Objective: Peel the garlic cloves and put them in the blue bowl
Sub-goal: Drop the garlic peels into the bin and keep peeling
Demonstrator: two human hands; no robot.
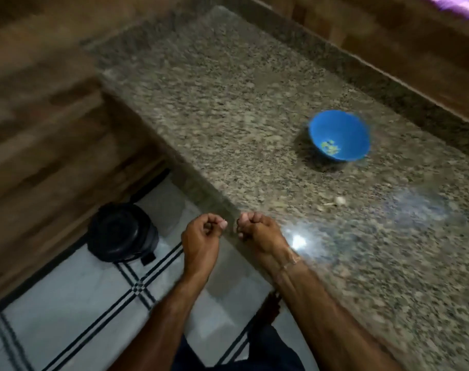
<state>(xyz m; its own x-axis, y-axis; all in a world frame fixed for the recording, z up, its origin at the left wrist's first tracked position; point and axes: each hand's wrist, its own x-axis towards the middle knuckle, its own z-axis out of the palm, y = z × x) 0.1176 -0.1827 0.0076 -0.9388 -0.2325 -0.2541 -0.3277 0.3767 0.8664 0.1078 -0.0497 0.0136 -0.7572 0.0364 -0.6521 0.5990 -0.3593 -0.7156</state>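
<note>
I see my left hand [202, 231] and right hand [257, 228] side by side at the near left edge of the speckled brown granite table [228, 108], knuckles facing each other with a small gap between them. Both have their fingers curled tight; the picture is blurred, and I cannot tell whether either one pinches a clove or skin. The round blue plastic bowl [343, 129] sits toward the right side of the table, well apart from my hands, with a few small pale yellowish pieces [329, 147] lying at its bottom. Nearer to me than the bowl, a whitish unpeeled garlic clove with scraps of skin [335, 203] lies on the granite. Beyond the table's left edge, on the white tiled floor with dark stripes [67, 303], stands a round black lidded bin [121, 231].
</note>
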